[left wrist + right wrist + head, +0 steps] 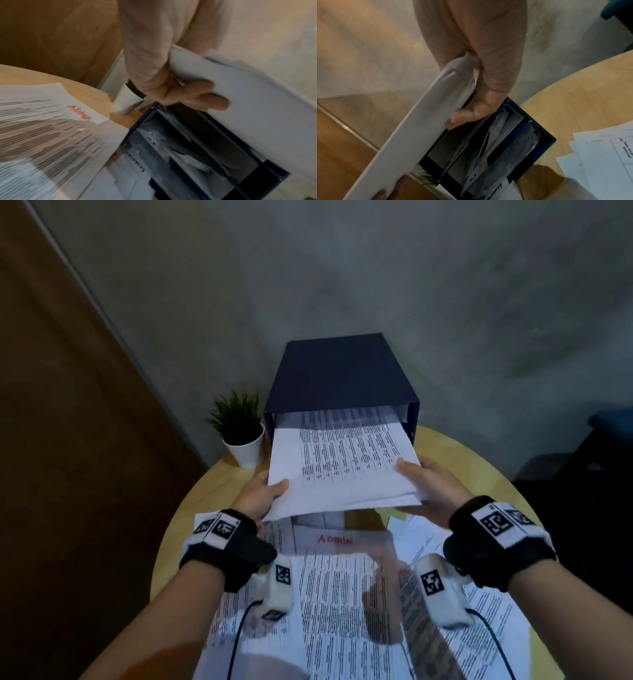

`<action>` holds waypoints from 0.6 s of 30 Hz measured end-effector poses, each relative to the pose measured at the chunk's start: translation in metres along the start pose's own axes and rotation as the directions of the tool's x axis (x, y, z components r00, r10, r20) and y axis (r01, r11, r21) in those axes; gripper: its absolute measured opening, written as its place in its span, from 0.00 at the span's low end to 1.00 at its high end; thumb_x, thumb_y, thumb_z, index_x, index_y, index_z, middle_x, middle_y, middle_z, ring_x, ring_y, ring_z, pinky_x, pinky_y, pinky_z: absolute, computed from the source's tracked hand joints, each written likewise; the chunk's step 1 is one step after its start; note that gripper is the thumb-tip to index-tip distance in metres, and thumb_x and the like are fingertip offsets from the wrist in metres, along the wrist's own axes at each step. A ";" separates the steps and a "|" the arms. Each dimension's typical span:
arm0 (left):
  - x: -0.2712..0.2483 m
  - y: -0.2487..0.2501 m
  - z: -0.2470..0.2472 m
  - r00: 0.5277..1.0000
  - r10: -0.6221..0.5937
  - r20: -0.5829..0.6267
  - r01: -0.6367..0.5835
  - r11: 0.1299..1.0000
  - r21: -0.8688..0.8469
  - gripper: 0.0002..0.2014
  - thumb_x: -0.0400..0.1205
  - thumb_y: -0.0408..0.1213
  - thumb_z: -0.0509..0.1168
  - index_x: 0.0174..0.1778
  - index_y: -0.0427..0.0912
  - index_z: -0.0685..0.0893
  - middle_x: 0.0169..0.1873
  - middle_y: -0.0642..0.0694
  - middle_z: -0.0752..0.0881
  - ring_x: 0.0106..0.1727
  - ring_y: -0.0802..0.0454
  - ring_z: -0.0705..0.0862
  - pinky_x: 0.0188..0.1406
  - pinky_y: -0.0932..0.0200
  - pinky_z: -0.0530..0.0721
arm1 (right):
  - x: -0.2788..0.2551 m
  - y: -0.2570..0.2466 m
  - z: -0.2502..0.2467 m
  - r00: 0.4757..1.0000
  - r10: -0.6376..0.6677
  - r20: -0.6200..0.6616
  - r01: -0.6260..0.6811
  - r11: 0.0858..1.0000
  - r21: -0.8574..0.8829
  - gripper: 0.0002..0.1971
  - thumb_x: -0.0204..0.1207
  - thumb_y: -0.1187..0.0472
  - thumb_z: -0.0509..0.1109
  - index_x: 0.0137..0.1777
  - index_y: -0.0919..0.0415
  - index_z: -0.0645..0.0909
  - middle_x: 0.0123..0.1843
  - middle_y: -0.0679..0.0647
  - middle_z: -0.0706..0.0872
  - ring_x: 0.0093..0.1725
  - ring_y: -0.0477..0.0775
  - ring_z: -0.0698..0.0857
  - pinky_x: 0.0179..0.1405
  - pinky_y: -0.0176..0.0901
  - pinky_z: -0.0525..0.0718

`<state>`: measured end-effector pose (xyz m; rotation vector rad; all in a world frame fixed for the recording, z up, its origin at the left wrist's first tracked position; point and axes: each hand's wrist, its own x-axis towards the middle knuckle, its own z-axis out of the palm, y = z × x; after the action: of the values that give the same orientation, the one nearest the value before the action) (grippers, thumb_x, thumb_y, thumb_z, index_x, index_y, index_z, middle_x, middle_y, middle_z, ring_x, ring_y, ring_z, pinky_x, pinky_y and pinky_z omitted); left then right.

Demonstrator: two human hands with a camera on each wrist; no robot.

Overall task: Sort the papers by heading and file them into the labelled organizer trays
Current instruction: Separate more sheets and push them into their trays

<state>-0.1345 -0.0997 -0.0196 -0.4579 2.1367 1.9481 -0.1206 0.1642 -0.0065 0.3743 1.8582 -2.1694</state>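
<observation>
A dark blue organizer [342, 371] stands at the table's far side, its open front facing me, with papers in its lower trays [188, 155] [496, 146]. I hold a stack of printed papers [342, 467] level, its far end inside the top tray. My left hand [265, 491] pinches the stack's near left corner, thumb on top, fingers under [197, 97]. My right hand [428, 484] grips the near right edge the same way [471, 115]. Below the stack lies a sheet marked ADMIN [334, 539] in red [78, 112].
More printed sheets [342, 611] cover the near part of the round wooden table [462, 463], with loose pages at the right [607, 155]. A small potted plant [239, 429] stands left of the organizer. A grey wall is behind, a brown door at left.
</observation>
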 end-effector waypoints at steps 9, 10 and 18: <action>0.022 0.048 0.012 0.986 -0.162 0.034 0.166 0.948 -0.273 0.10 0.84 0.45 0.61 0.48 0.43 0.83 0.30 0.46 0.91 0.27 0.54 0.88 0.18 0.69 0.83 | 0.008 -0.006 0.010 0.977 -0.137 -0.163 0.164 0.972 0.167 0.16 0.81 0.77 0.57 0.67 0.68 0.71 0.54 0.65 0.83 0.27 0.54 0.83 0.15 0.30 0.76; 0.019 0.048 0.012 0.973 -0.198 0.116 0.221 0.943 -0.247 0.10 0.84 0.45 0.62 0.44 0.44 0.83 0.26 0.48 0.90 0.20 0.58 0.86 0.10 0.74 0.75 | 0.011 -0.006 0.010 0.968 -0.146 -0.204 0.188 0.961 0.202 0.17 0.81 0.77 0.57 0.69 0.69 0.70 0.55 0.64 0.82 0.33 0.54 0.83 0.17 0.30 0.79; 0.001 0.038 0.017 0.905 -0.279 0.322 0.389 0.850 -0.356 0.12 0.85 0.37 0.58 0.45 0.31 0.81 0.27 0.41 0.91 0.20 0.58 0.88 0.15 0.71 0.82 | 0.012 -0.004 0.025 0.932 -0.211 -0.293 0.314 0.875 0.368 0.31 0.79 0.79 0.60 0.81 0.64 0.58 0.75 0.69 0.69 0.55 0.56 0.81 0.64 0.43 0.82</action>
<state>-0.1498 -0.0802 0.0136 -0.5679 1.3698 2.1051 -0.1338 0.1396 -0.0039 0.5152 1.6315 -2.8307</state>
